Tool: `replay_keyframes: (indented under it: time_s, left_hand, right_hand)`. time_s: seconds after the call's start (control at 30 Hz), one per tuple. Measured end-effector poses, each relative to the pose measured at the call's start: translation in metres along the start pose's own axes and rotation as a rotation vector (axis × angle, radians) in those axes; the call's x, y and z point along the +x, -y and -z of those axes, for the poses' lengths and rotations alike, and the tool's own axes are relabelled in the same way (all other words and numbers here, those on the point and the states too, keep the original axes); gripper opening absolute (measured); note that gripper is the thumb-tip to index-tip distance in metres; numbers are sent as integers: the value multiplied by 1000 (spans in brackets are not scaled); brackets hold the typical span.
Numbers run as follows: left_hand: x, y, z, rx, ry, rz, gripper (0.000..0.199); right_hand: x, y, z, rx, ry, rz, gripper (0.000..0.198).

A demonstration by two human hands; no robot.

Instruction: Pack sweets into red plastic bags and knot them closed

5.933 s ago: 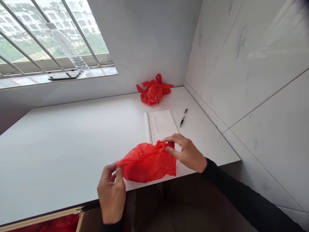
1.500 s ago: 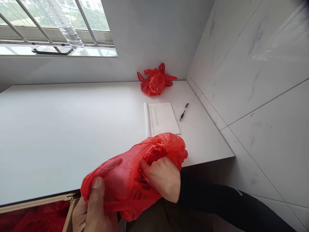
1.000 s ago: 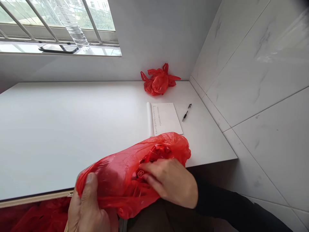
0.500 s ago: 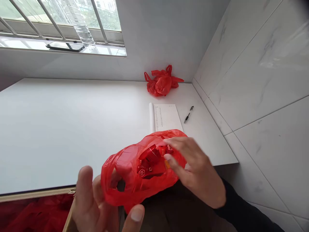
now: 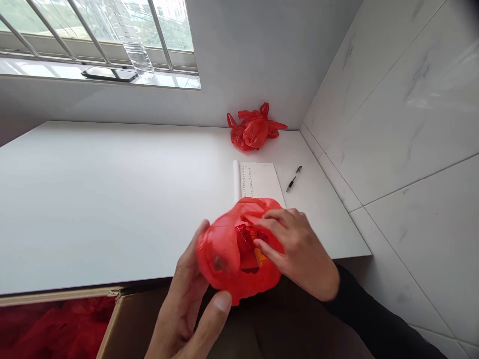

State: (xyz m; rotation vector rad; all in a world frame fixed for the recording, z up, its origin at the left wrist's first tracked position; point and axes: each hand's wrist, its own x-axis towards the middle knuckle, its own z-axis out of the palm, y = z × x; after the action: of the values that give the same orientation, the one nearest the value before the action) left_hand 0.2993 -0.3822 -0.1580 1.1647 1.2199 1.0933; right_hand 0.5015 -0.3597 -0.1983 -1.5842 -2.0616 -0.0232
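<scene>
Left hand [image 5: 184, 296] spread against the bag [image 5: 222, 239]; right hand [image 5: 302, 253] at its mouth, pinch uncertain; loose support could tip out packets [image 5: 244, 240].

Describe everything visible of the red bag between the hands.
The red bag looks like thin, crinkled, translucent plastic. Its mouth gapes open, showing red packets and something orange. It is by the near edge of the table, hiding part of the notepad. The left hand cups its left side, thumb spread; the right hand is at its mouth's right.
</scene>
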Motion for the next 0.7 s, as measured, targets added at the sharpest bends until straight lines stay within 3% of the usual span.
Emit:
replay_keyframes:
  time_s: [0.1, 0.17, 0.2, 0.33, 0.47, 0.57, 0.7]
  left_hand:
    - [13, 13, 12, 96, 150, -91, 38]
    - [21, 22, 20, 137, 228, -185, 35]
    - [23, 25, 23, 163, 230, -201, 38]
    - [27, 26, 28, 261, 204, -111, 58]
    - [29, 24, 22, 423, 324, -110, 60]
    - [32, 28, 12, 606, 467, -159, 63]
    - [39, 36, -3, 810, 629, -274, 63]
  right_hand:
    - [6, -9, -20, -159, 246, -111, 19]
    - [9, -16, -30, -165, 315, -153, 7]
    - [10, -19, -31, -160, 324, -158, 11]
    - [7, -20, -13, 29, 254, -159, 14]
    - [4, -15, 13, 324, 115, -189, 12]
    - [2, -16, 9, 195, 205, -117, 12]
    - [-2, -20, -18, -76, 365, -98, 18]
